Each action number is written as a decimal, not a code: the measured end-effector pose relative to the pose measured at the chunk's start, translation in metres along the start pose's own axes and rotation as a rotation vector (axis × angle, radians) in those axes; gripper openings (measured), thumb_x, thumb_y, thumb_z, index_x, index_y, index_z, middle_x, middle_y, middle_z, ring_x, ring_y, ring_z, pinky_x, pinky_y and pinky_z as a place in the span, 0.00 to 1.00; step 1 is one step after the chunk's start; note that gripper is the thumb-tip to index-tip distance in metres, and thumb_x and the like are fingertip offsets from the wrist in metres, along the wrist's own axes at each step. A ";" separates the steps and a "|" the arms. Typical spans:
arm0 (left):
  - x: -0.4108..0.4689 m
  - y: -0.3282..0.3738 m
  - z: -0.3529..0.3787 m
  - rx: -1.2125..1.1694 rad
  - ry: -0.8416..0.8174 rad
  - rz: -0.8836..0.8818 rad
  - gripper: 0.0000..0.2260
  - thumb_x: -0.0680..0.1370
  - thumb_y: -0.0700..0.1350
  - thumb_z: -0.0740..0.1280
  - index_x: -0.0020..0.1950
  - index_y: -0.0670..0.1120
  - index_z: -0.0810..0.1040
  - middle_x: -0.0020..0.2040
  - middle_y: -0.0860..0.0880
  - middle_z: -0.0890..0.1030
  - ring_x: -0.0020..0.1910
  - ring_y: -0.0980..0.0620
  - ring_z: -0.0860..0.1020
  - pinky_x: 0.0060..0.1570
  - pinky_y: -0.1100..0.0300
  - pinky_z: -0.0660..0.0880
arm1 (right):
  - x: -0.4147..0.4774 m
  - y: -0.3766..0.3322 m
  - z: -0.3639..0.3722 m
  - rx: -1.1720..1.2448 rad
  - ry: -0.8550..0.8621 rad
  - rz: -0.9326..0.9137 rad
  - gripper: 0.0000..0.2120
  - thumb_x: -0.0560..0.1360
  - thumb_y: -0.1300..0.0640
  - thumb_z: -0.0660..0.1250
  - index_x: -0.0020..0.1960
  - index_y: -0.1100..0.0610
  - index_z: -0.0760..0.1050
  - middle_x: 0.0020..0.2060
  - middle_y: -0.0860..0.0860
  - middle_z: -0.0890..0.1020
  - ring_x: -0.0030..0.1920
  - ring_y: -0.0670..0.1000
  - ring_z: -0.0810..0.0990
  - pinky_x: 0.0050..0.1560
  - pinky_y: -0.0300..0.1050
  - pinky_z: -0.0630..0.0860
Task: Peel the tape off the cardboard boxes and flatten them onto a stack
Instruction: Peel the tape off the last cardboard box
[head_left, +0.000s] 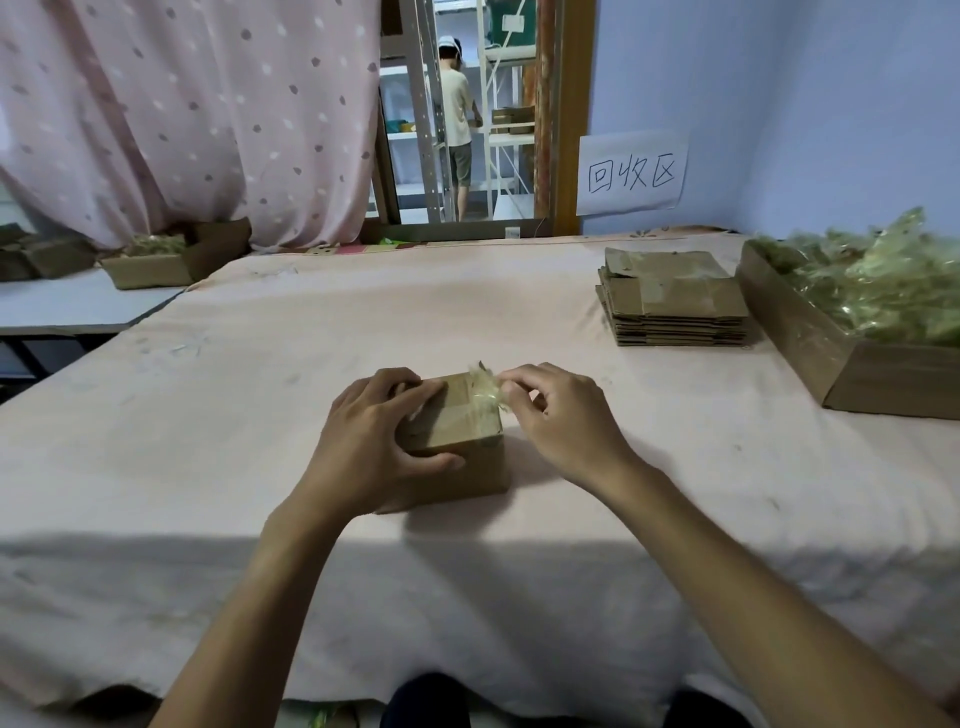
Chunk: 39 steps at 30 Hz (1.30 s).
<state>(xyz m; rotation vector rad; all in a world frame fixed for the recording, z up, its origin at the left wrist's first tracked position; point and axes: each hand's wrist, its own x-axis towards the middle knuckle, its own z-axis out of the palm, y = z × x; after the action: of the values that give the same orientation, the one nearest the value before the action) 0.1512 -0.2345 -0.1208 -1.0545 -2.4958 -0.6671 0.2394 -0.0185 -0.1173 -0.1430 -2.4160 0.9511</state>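
— Left hand?
— My left hand (374, 436) is gripping the cardboard box (457, 447): fingers are curling over its top left side, thumb is pressing on the near face.
— Right?
— My right hand (561, 415) is pinching the tape (485, 387) between thumb and fingertips, at the top right edge of the box. The crumpled yellowish end is standing up off the box; the rest is lying stuck across the top.
— Where's the box sitting?
— It's sitting upright and closed on the cloth-covered tabletop (260, 364), in the middle, close in front of me, between both hands.
— The stack?
— The stack of flattened boxes (675, 306) is lying at the far right of the tabletop, well apart from my hands. The top piece is showing tape leftovers.
— Anything beside it?
— An open carton (779, 322) is lying just right of the stack, heaped with crumpled tape.
— Background, quick.
— A paper sign (631, 174) with handwritten characters is hanging on the blue wall behind the stack. A dotted pink curtain (182, 114) is hanging at the far left. A person (457, 114) is standing at shelves beyond the opening, back turned.
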 end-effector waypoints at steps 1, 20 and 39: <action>0.003 0.005 -0.001 0.022 -0.032 -0.013 0.44 0.61 0.75 0.65 0.74 0.55 0.76 0.65 0.54 0.73 0.63 0.48 0.72 0.64 0.56 0.66 | -0.002 -0.004 -0.002 -0.047 -0.020 -0.006 0.14 0.80 0.41 0.62 0.54 0.46 0.84 0.47 0.44 0.83 0.43 0.48 0.80 0.52 0.50 0.78; 0.003 0.004 0.002 0.090 -0.071 0.014 0.49 0.59 0.80 0.67 0.77 0.60 0.71 0.66 0.56 0.70 0.61 0.49 0.74 0.55 0.53 0.72 | -0.004 0.000 -0.005 0.868 -0.079 0.411 0.04 0.76 0.69 0.72 0.48 0.62 0.83 0.37 0.52 0.85 0.39 0.50 0.84 0.47 0.43 0.85; 0.008 0.004 0.003 0.065 -0.124 0.034 0.48 0.60 0.80 0.66 0.77 0.59 0.71 0.65 0.57 0.69 0.63 0.52 0.73 0.58 0.57 0.70 | -0.017 -0.003 -0.026 -0.029 -0.192 -0.302 0.11 0.78 0.50 0.73 0.59 0.41 0.83 0.43 0.42 0.75 0.39 0.44 0.75 0.46 0.45 0.76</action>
<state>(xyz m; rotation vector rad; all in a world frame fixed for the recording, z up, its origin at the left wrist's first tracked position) 0.1485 -0.2252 -0.1184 -1.1438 -2.5785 -0.5214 0.2677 -0.0103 -0.1072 0.3087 -2.5301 0.8226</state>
